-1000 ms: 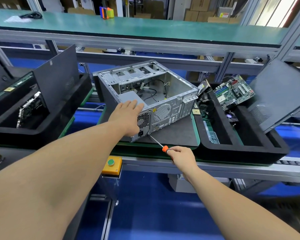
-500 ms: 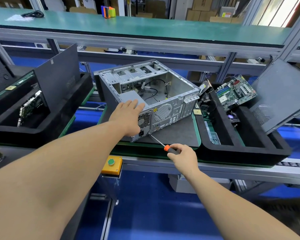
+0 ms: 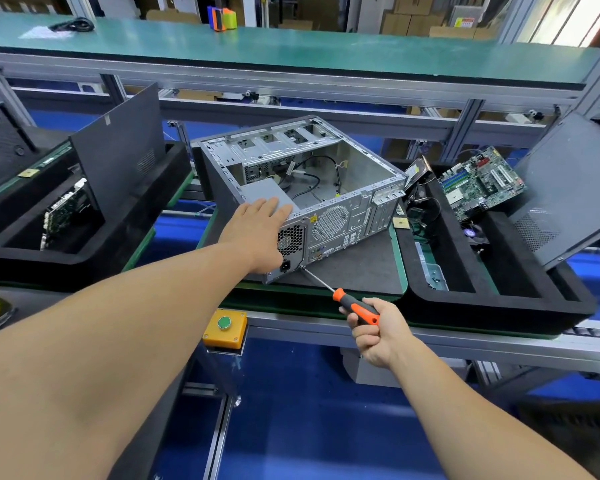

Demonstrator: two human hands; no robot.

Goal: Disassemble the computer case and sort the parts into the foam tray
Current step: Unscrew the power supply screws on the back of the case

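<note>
Left hand (image 3: 257,233) flat, fingers straight, on computer case (image 3: 326,188); right hand (image 3: 378,330) grips screwdriver (image 3: 355,308), tip at case rear; yellow rear sticker unreadable.

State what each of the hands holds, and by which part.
Right hand grips the orange-and-black-handled screwdriver by its handle. Left hand holds nothing, resting flat on the grey metal computer case.

Right hand (image 3: 378,329) shifted its grip on the screwdriver (image 3: 355,308): a second ago only the orange tip of the handle showed above the fist, now more of the orange-black handle is exposed, with the hand slid back toward the desk's near edge. Shaft tip sits at the same rear-panel corner of the case (image 3: 326,216).
</note>
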